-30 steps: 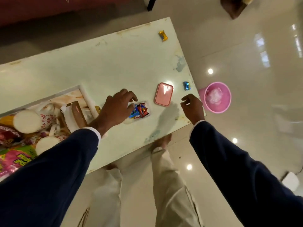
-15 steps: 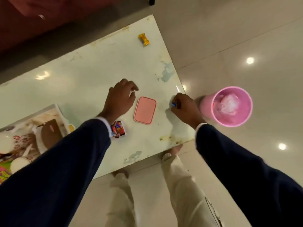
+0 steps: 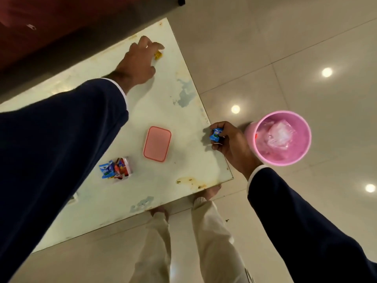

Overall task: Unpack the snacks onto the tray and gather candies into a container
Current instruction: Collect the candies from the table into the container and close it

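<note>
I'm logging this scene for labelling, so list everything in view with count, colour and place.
table: one, pale white, stained, centre
pink lid: one, flat on table, centre
candy container: one, clear, holds blue and red candies, left of lid
yellow candy: one, far table corner
blue candy: one, at right table edge
bin: one, pink, on floor, clear plastic inside
left hand: reaching over yellow candy
right hand: fingers pinch blue candy
legs: two, beige trousers, below
</note>
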{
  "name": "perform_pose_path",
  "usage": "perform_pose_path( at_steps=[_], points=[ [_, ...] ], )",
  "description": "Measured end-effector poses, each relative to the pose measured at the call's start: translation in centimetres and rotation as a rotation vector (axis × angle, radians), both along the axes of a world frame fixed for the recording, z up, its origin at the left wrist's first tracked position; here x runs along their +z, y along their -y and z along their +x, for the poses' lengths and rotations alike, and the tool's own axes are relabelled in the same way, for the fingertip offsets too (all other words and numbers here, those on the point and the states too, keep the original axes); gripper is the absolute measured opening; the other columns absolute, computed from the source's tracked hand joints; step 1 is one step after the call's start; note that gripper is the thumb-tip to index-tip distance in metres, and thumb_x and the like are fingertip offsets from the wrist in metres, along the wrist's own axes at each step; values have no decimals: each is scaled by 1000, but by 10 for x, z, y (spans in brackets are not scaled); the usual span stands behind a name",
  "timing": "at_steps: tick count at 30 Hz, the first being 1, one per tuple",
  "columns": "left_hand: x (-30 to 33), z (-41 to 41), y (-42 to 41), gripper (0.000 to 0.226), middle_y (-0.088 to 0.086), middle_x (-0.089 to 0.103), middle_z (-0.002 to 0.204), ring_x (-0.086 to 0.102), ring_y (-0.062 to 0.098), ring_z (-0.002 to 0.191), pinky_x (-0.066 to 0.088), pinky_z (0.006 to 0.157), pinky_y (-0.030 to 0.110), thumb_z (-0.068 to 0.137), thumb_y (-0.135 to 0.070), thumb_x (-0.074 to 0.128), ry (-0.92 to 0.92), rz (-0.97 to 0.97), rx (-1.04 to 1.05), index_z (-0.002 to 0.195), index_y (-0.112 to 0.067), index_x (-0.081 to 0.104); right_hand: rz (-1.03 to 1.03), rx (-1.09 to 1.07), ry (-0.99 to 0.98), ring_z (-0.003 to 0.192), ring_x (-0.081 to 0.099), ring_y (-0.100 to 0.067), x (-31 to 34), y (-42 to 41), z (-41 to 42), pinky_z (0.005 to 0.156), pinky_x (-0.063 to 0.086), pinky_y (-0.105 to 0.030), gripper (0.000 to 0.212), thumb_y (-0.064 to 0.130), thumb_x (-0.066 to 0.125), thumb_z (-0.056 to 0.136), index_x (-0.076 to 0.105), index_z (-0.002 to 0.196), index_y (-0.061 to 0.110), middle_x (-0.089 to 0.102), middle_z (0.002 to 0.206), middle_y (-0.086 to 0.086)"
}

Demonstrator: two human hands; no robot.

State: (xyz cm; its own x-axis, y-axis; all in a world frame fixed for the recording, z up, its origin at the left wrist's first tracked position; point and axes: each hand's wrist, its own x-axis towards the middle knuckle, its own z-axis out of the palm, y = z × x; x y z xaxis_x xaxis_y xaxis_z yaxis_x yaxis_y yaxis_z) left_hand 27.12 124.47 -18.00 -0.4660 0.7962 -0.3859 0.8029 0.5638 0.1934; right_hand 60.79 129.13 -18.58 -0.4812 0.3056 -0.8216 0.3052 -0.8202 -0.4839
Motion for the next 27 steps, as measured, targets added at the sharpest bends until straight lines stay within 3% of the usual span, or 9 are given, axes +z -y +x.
perform_pose_path(
  at_steps=[4,6,11,15,19,23,27],
  points=[
    [-7,25,4,15,18,53,121,54,39,106,50,82,46,95,-6,58,-58,52,-65,109,-9,58,25,22,9,63,56,-17,1,1,1,55,48,-28,33,-6,33,92,64,93,5,63,88,-12],
    [-9,38,16,8,18,56,112,56,38,99,48,77,42,94,-4,56,-41,91,-71,100,-7,60,31,37,7,62,56,-17,3,5,2,55,48,-28,32,-7,35,93,64,94,4,63,89,-13],
    [-1,60,52,11,13,65,106,61,27,98,47,86,35,90,-1,63,209,222,150,99,-6,68,18,56,-26,68,61,-17,13,22,-6,59,52,-26,30,-6,38,95,65,98,5,65,87,-11],
    [28,85,112,15,-3,71,94,61,2,81,52,83,28,85,-2,70,422,429,425,98,-9,72,28,76,-51,80,68,-18,22,45,-27,70,57,-24,28,-3,41,100,67,109,2,69,93,-12],
    [53,103,204,30,-9,71,94,65,7,85,54,75,22,90,-3,61,554,506,721,110,-21,74,172,210,-48,95,71,-20,29,85,-53,86,59,-28,22,-5,50,100,66,114,1,69,100,-10],
    [58,119,287,19,-11,75,94,65,3,87,50,79,18,90,-11,68,475,535,936,99,-26,76,343,338,-22,93,70,-23,43,134,-81,87,61,-38,22,-3,69,90,67,109,8,61,91,-4],
    [54,128,341,11,-13,73,86,62,-7,79,45,74,14,87,-14,73,471,534,1036,89,-24,75,511,510,-3,81,71,-11,52,183,-108,78,59,-22,26,-3,79,81,69,101,10,72,84,-1]
  ],
)
